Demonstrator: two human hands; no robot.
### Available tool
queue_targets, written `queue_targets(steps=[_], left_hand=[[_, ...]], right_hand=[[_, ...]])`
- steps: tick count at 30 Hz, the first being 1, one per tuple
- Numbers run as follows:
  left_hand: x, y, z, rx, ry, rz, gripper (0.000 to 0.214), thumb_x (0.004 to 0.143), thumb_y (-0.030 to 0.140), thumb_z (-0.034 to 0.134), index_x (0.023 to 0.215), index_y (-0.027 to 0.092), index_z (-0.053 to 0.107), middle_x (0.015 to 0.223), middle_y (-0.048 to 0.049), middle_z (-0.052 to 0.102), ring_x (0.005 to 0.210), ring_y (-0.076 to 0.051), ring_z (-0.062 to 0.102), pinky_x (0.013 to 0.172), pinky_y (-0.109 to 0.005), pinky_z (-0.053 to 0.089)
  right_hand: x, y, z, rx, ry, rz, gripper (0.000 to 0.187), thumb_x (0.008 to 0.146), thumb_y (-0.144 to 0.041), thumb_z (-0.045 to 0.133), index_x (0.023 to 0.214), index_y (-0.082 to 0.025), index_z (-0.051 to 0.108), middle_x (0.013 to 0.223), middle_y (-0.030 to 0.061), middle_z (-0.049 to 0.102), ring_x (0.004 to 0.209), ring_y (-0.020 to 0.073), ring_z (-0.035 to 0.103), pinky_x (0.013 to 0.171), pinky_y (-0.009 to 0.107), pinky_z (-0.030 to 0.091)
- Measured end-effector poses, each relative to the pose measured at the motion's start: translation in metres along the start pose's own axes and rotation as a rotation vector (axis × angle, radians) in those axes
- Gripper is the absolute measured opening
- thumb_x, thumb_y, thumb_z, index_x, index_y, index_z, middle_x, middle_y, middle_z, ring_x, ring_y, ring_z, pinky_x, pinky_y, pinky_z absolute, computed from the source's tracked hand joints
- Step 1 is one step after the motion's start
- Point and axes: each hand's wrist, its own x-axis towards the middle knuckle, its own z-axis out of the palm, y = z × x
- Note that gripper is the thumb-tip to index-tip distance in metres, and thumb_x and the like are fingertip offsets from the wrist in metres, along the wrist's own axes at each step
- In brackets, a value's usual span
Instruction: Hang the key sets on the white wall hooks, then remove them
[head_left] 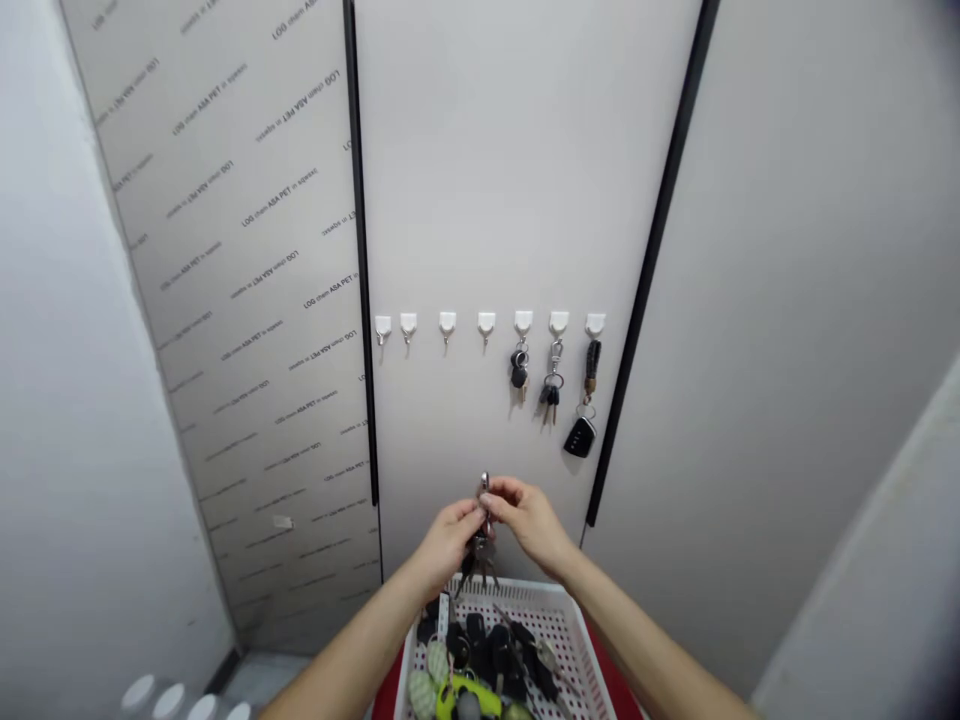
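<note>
Both of my hands meet above the basket, closed on one bunch of keys (pixel 481 552) with a metal clip at its top. My left hand (pixel 448 540) pinches the bunch from the left, just above where the keys fan downward. Higher up, the fingers of my right hand (pixel 529 518) grip the clip end. Below them, a white perforated basket (pixel 581 640) contains several more keys, black fobs, a yellow-green item (pixel 469 695) and pale green tags (pixel 421 692).
A row of several white hooks (pixel 486 323) is fixed to the pale cabinet door. Key sets (pixel 520 370), (pixel 551 395) and a car key (pixel 580 437) hang from the three rightmost. Black vertical strips (pixel 360 250) edge the door. White round-topped items (pixel 171 700) stand lower left.
</note>
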Motion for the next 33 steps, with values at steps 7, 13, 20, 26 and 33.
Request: queue_targets(steps=[7,13,20,26,33], left_hand=[[0.042,0.038,0.007,-0.03,0.272,0.182,0.018,0.054,0.02,0.056,0.07,0.012,0.051,0.064,0.0,0.053,0.055,-0.006,0.046,0.058,-0.019,0.036],[0.089,0.072,0.007,0.311,0.386,0.262,0.016,0.058,0.015,0.049,0.073,0.011,0.055,0.071,-0.0051,0.059,0.063,-0.01,0.052,0.062,-0.022,0.04],[0.12,0.086,0.003,0.448,0.458,0.281,0.02,0.06,0.018,0.047,0.077,0.013,0.056,0.078,-0.0051,0.059,0.071,-0.012,0.052,0.067,-0.023,0.038],[0.121,0.087,0.002,0.532,0.448,0.26,0.02,0.06,0.018,0.047,0.078,0.015,0.056,0.076,-0.0044,0.06,0.07,-0.013,0.052,0.065,-0.024,0.038],[0.112,0.081,-0.003,0.53,0.445,0.207,0.025,0.058,0.014,0.05,0.082,0.012,0.056,0.079,-0.0067,0.058,0.074,-0.015,0.051,0.069,-0.026,0.036]], right_hand=[[0.048,-0.043,-0.007,-0.242,0.402,-0.127,0.019,0.054,-0.03,0.051,0.061,-0.012,0.054,0.054,0.0003,0.055,0.05,0.01,0.048,0.05,0.022,0.037],[0.092,-0.078,-0.013,-0.53,0.643,-0.28,0.024,0.054,-0.032,0.05,0.065,-0.012,0.058,0.061,0.0054,0.06,0.056,0.0131,0.052,0.055,0.023,0.038],[0.121,-0.096,-0.017,-0.732,0.733,-0.191,0.025,0.056,-0.033,0.048,0.07,-0.016,0.06,0.068,0.0053,0.062,0.064,0.0141,0.055,0.059,0.022,0.038],[0.131,-0.095,-0.016,-0.878,0.707,-0.112,0.022,0.058,-0.032,0.047,0.066,-0.016,0.06,0.062,0.007,0.062,0.063,0.017,0.055,0.056,0.024,0.037],[0.125,-0.09,-0.02,-0.88,0.657,-0.179,0.026,0.057,-0.032,0.05,0.072,-0.013,0.06,0.067,0.0092,0.061,0.066,0.0173,0.054,0.059,0.025,0.037]])
